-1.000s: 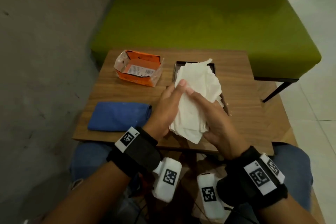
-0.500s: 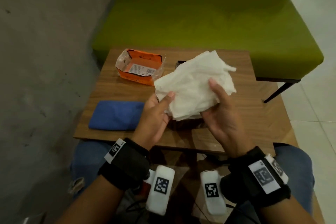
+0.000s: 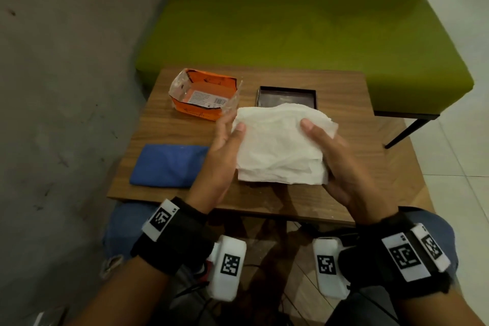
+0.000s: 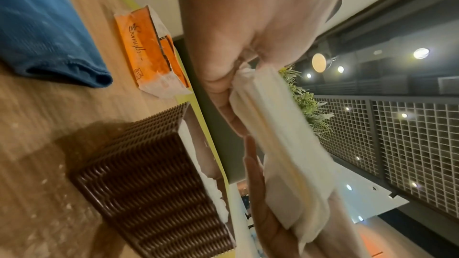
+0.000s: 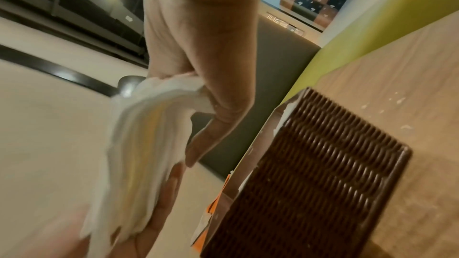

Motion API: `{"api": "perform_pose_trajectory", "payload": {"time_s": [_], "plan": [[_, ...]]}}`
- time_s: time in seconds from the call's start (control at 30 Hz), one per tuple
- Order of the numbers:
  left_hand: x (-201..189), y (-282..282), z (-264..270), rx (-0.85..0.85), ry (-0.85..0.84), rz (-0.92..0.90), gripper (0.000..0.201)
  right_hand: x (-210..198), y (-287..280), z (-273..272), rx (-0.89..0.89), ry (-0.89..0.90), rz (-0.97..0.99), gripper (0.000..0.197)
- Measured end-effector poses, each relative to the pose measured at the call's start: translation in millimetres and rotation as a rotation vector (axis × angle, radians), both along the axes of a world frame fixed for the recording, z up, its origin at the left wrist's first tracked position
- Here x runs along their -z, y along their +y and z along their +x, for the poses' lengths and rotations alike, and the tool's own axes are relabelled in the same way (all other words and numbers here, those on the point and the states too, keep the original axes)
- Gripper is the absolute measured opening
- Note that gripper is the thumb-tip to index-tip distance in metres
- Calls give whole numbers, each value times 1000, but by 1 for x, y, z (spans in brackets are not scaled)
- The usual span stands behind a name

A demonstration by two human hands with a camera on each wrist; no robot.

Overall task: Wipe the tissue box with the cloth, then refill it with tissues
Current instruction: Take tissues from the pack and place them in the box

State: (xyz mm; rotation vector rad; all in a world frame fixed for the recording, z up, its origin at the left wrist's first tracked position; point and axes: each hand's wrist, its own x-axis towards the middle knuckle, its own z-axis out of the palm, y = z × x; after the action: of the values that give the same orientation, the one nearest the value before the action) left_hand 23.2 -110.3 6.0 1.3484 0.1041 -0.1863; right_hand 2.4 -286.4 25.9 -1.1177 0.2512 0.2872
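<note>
Tissue stack (image 3: 277,145) held mid-frame between left hand (image 3: 222,151) and right hand (image 3: 341,164), thumbs over, fingers under, presumably squaring edges to fit. Open woven tissue box (image 3: 288,96) behind it; blue cloth (image 3: 169,165) parked lower left, wiping apparently finished.

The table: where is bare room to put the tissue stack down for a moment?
Bare wood lies right of the tissue box, up to the table edge, and along the near edge below the stack. The left side is crowded: blue cloth and orange wrapper.
</note>
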Motion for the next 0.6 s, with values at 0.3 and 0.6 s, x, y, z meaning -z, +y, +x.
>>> {"api": "perform_pose_trajectory", "payload": {"time_s": [0.3,0.6], "plan": [[7,6,-8,-87,-229,331,27,9,-6,3,167,25,-83,35],[4,11,2,21,-19,209,26,15,-6,0,136,-27,-82,48]]}}
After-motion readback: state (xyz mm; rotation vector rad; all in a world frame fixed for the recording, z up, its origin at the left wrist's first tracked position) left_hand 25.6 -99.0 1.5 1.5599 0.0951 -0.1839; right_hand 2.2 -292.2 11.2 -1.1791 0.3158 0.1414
